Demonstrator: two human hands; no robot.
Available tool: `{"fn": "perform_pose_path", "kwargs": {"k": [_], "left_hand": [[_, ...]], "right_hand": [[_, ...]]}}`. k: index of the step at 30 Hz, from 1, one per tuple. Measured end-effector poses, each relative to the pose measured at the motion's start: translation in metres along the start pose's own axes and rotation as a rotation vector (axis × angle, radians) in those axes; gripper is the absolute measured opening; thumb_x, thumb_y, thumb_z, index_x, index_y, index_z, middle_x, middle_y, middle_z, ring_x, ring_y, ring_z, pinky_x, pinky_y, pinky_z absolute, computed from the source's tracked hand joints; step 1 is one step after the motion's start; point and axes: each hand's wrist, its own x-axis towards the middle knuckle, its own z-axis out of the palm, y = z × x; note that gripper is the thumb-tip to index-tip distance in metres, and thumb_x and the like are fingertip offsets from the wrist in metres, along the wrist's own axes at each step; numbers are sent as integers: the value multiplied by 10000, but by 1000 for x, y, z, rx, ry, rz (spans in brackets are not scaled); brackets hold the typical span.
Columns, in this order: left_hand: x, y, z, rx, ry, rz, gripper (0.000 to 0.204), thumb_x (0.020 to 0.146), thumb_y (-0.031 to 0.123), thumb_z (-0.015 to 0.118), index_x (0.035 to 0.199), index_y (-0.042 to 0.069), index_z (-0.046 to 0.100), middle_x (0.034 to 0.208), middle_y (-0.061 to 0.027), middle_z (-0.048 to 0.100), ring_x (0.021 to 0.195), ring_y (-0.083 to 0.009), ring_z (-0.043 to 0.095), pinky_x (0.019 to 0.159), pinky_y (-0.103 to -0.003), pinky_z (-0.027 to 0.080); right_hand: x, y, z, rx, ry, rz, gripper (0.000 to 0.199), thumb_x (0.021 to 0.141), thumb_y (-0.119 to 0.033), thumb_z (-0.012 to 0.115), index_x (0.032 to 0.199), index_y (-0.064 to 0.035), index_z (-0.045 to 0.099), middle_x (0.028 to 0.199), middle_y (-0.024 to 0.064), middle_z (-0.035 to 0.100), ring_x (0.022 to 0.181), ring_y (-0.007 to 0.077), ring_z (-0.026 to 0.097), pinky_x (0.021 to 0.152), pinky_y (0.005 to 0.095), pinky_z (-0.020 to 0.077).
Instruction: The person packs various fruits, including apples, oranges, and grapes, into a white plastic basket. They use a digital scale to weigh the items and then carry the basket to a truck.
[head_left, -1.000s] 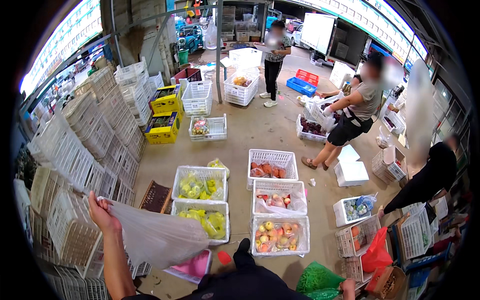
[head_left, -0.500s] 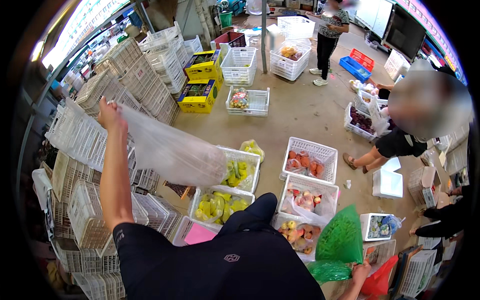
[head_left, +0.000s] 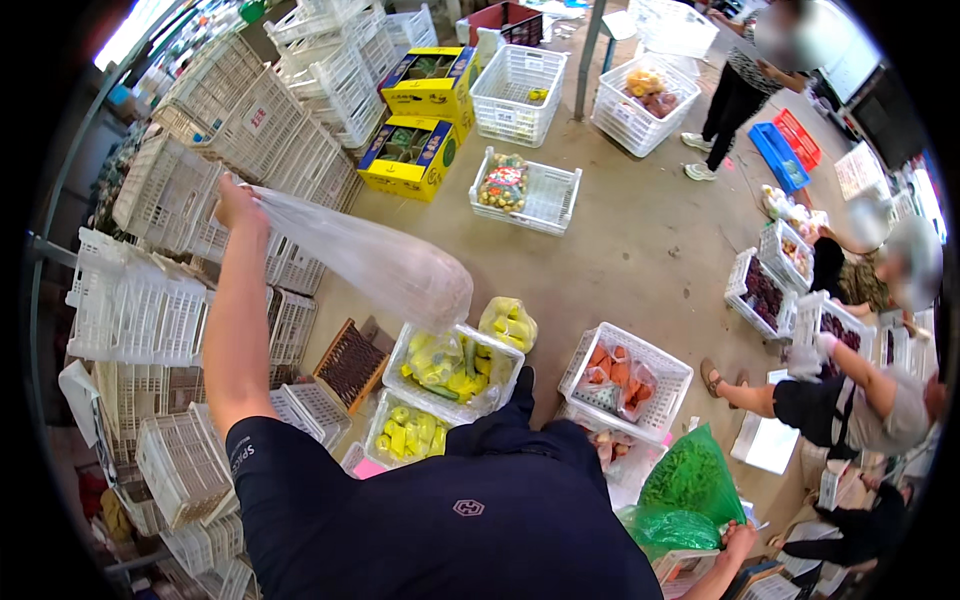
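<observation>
My left hand (head_left: 240, 203) is stretched out to the left, fingers closed round the gathered top of a clear plastic bag (head_left: 350, 250). The bag hangs slanting to the right, and its bulging lower end is over the crate of bagged yellow fruit (head_left: 455, 365). What lies in it is too hazy to name. At the lower right my right hand (head_left: 738, 538) grips the edge of a green plastic bag (head_left: 692, 475), through which leafy greens seem to show. A second green bundle (head_left: 660, 530) lies beside it, against the crates.
White crates (head_left: 175, 310) are stacked high on the left. Yellow cartons (head_left: 408, 158) stand beyond them. A crate of orange-red fruit (head_left: 625, 375) sits right of my legs. A metal post (head_left: 590, 60) rises at the back. One person (head_left: 745, 90) stands far right; another (head_left: 870, 400) is by the grape crates.
The view has shifted, and the clear bag now hangs more stretched out. My hands keep their holds. A red bag near my right hand is out of sight. A person at right has an arm stretched out.
</observation>
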Motion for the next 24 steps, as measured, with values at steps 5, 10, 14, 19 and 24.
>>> {"fn": "perform_pose_path", "kwargs": {"k": [5, 10, 14, 19, 24], "left_hand": [[12, -92, 6, 201, 3, -165, 379, 809, 360, 577, 572, 82, 473, 514, -43, 487, 463, -138, 476, 453, -283, 386], [-13, -245, 53, 401, -156, -355, 391, 819, 377, 566, 711, 3, 592, 677, -91, 604, 561, -162, 545, 541, -280, 436], [-64, -403, 25, 591, -405, -559, 658, 866, 503, 486, 1358, 74, 405, 1152, -116, 575, 989, -203, 542, 893, -349, 396], [-162, -509, 36, 1183, -457, -794, 749, 773, 484, 605, 1330, 22, 408, 1333, -155, 459, 1228, -274, 411, 1038, -387, 291], [-219, -467, 148, 1578, -342, -670, 725, 729, 379, 700, 1263, -49, 462, 1320, -218, 454, 1213, -335, 435, 1023, -393, 343]], "right_hand": [[59, -84, 63, 7, -54, -41, 142, 757, -12, 357, 757, -18, 500, 540, -6, 417, 397, 76, 322, 349, 222, 231], [98, -183, 133, 33, -58, -93, 133, 771, -20, 392, 741, -28, 521, 527, -3, 409, 402, 73, 326, 364, 227, 229], [148, -258, 191, -21, -197, -141, 188, 791, -11, 369, 694, -56, 524, 525, -28, 404, 392, 46, 292, 358, 211, 215], [227, -346, 254, -19, -258, -143, 169, 722, 42, 360, 749, -6, 520, 570, 9, 455, 388, 55, 336, 347, 204, 241], [299, -443, 363, 10, -363, -101, 101, 802, -20, 474, 756, -28, 563, 590, -10, 492, 436, 60, 369, 394, 223, 250]]}}
